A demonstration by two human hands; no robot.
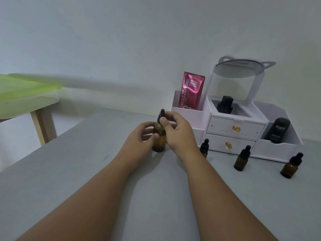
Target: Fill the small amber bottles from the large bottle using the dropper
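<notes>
Mid-frame, left grip [139,135] curls round the big bottle [159,144], upright on the table [156,197]. Right grip [177,133] pinches its dropper cap [160,117]. To the right, first small bottle [204,148] sits partly behind the wrist; second small bottle [242,159] and third small bottle [291,166] front the organizer [234,127].

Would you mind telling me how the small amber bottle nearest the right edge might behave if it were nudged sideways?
The small bottle is narrow and tall with its black dropper cap, so it probably tips rather than slides. It looks like glass, so likely fragile. Once down, its round body would probably roll.
</notes>
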